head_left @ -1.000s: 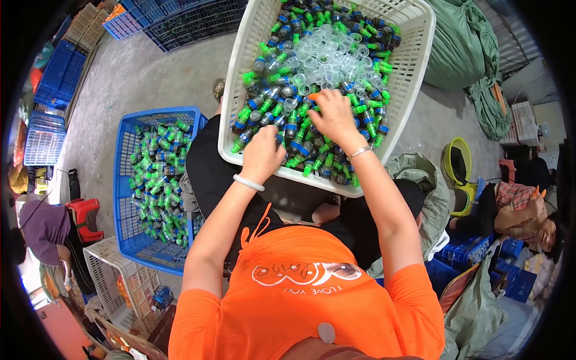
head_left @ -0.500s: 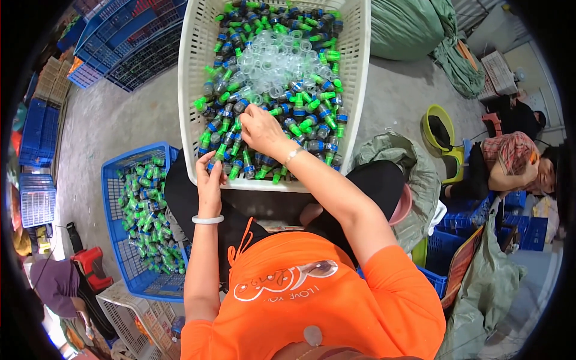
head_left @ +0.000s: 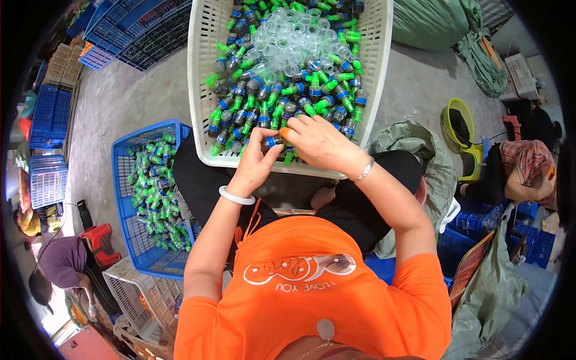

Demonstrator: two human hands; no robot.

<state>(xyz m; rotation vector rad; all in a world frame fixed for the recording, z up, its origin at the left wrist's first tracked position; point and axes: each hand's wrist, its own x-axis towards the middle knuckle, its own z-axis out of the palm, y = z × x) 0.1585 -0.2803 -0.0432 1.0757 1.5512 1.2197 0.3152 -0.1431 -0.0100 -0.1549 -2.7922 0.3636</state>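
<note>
Over the near edge of a white plastic crate (head_left: 379, 78), my left hand (head_left: 255, 168) grips a small dark bottle (head_left: 271, 142) with a blue band, which lies sideways between finger and thumb. My right hand (head_left: 324, 144) closes on the bottle's other end; an orange cover shows on one of its digits, and its fingers hide what sits at that end. Beneath both hands the crate is full of similar small bottles (head_left: 315, 87) with bright green pointed tops. A heap of clear plastic caps (head_left: 285, 39) rests on them towards the far side.
A blue crate (head_left: 123, 210) at my left holds many green-topped bottles. Green sacks (head_left: 429, 24) lie at the far right, and another sack (head_left: 414, 144) is beside my right leg. A yellow basin (head_left: 450, 126) stands further right. Other people sit at both sides.
My right hand has come out of the pile towards me, and my left hand has moved right to meet it. Both now hold one bottle. The whole view has shifted slightly.
</note>
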